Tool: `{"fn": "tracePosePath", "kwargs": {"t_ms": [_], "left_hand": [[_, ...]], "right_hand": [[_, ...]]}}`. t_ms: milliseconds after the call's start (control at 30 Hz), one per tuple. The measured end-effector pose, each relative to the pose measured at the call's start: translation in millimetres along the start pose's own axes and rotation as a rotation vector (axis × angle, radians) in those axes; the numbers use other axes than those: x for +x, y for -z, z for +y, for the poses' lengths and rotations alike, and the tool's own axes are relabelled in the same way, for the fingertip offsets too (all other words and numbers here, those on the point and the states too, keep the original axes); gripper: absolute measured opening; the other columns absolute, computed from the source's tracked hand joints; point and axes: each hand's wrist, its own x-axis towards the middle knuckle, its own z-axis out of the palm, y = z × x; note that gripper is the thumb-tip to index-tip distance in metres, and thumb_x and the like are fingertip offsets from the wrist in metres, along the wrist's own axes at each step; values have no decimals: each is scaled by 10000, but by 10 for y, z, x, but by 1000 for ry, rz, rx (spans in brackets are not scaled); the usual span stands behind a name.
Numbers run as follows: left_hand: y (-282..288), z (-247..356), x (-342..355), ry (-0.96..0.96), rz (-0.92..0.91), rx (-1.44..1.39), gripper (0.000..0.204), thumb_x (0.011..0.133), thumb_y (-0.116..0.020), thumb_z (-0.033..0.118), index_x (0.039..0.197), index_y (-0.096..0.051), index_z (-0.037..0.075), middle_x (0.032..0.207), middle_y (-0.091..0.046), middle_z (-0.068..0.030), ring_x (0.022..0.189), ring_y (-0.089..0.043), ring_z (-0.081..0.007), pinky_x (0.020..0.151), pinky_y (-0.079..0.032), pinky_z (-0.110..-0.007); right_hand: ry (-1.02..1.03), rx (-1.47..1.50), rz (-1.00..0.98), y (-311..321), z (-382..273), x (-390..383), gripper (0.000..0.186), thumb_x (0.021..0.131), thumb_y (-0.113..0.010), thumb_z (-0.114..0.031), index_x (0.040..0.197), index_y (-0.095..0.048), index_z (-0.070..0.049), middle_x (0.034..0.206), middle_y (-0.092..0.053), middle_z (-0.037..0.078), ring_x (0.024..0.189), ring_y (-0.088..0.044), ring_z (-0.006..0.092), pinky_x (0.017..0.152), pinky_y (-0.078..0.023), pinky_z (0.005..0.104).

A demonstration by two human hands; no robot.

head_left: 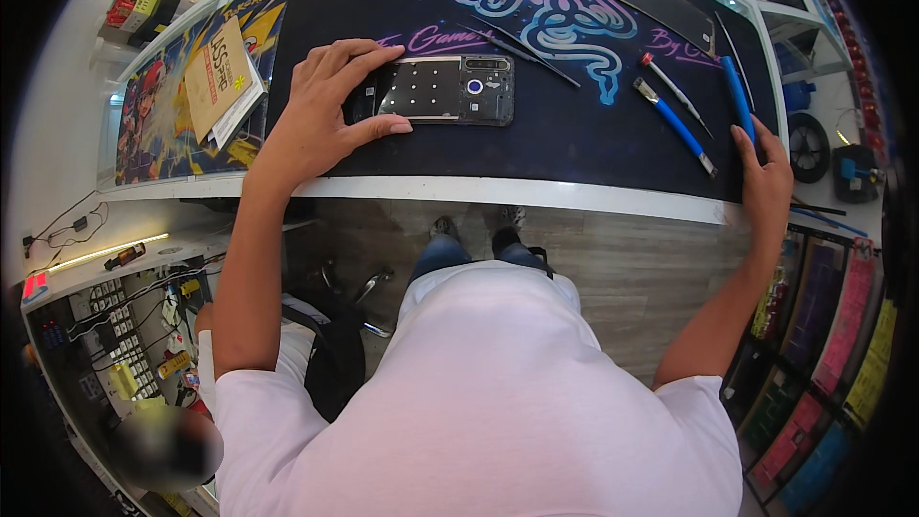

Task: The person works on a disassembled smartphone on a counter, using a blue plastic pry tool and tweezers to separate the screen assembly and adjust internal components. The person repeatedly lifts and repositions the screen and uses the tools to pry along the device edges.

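Note:
A smartphone (448,92) with its back cover off lies on the dark mat, its camera end pointing right. My left hand (330,105) grips its left end, thumb on the near edge and fingers along the far edge. At the mat's right edge, the fingers of my right hand (764,168) close on the lower end of a slim blue tool (735,91); its exact kind is unclear. Left of that hand lie a blue-handled tool with metal ends (675,126) and a thin screwdriver with a red cap (676,93). Dark tweezers (526,53) rest beyond the phone.
A dark phone back cover (663,10) lies at the far right of the mat (593,148). Notebooks and papers (225,81) sit on a colourful mat at left. The counter's white front edge (517,190) runs before me. Another person sits at a cluttered bench, lower left.

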Motion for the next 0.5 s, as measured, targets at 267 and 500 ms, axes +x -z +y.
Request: {"fn": "tracePosePath", "kwargs": {"t_ms": [267, 500], "left_hand": [[39, -231, -187, 4, 302, -105, 624, 1044, -730, 551, 1528, -669, 161, 1495, -600, -91, 1437, -513, -298, 1266, -352, -453], [433, -536, -1168, 172, 638, -506, 590, 1197, -453, 554, 1409, -728, 77, 1404, -693, -87, 1352, -601, -232, 1241, -381, -408]], "right_hand": [[145, 76, 48, 49, -965, -640, 690, 1080, -671, -602, 1563, -654, -108, 1555, -649, 183, 1480, -593, 331, 1258, -424, 461], [578, -186, -92, -1245, -2081, -2045, 1042, 1051, -657, -657, 1708, -324, 80, 1781, -291, 323, 1685, -224, 478, 1366, -182, 591]]}}
